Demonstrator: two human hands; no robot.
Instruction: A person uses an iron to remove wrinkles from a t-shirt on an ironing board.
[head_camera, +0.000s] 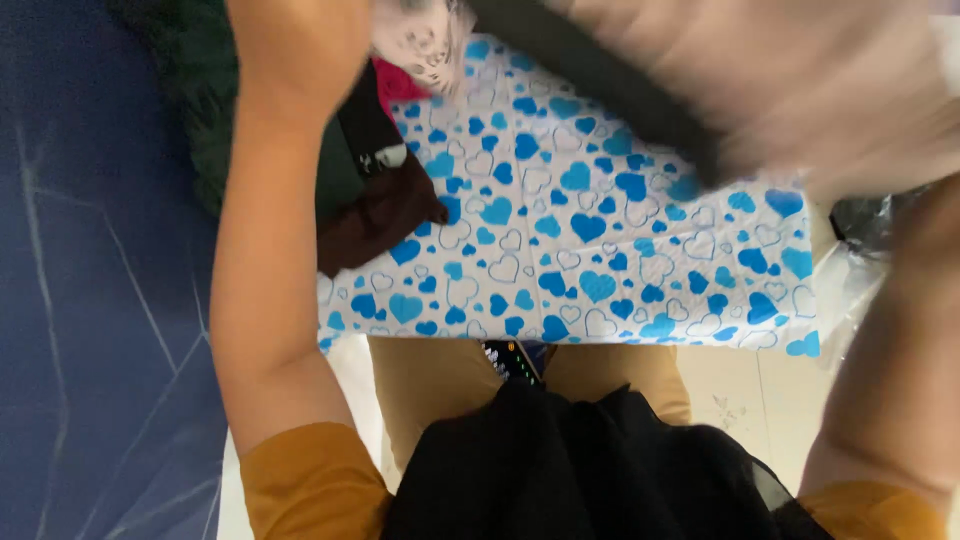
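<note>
My left hand (298, 40) reaches up to the top edge of the view, blurred and partly cut off. A pale cloth with a dark print (425, 38) lies right beside it; whether the hand grips the cloth I cannot tell. My right forearm (900, 340) rises along the right side, and its hand is hidden behind a blurred beige garment with a dark band (800, 90) that hangs over the surface. Below both lies a white sheet with blue hearts (580, 250).
A heap of dark green, brown and pink clothes (375, 195) sits on the sheet's left part. A dark blue surface (100, 300) fills the left. Pale floor tiles (740, 400) and a clear plastic bag (860, 260) are at the right. Black cloth (560, 470) lies over my lap.
</note>
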